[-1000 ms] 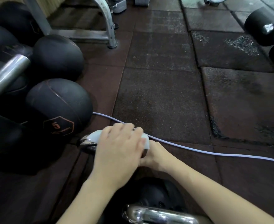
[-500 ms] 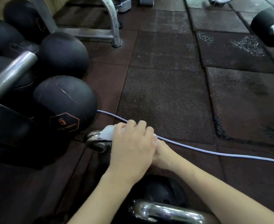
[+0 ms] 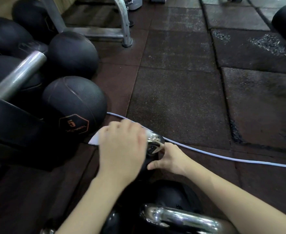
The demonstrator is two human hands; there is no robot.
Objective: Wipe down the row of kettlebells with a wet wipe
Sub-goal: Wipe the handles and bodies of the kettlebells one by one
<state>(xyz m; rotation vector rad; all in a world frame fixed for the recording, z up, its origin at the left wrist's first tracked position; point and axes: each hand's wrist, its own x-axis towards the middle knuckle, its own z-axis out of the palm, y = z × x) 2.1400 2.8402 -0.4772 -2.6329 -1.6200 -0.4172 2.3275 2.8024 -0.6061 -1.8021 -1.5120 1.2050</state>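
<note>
A "5" marks the medicine ball (image 3: 74, 105) just left of the left hand (image 3: 122, 149), which grips the wet wipe (image 3: 95, 139) over the chrome kettlebell handle (image 3: 154, 141); the right hand (image 3: 169, 159) grasps the kettlebell below it.

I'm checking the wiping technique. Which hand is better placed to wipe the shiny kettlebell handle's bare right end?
Probably the left hand: it already holds the white wet wipe on the chrome kettlebell handle, right beside the bare end. The right hand holds no wipe; it steadies the black kettlebell below the handle.
</note>
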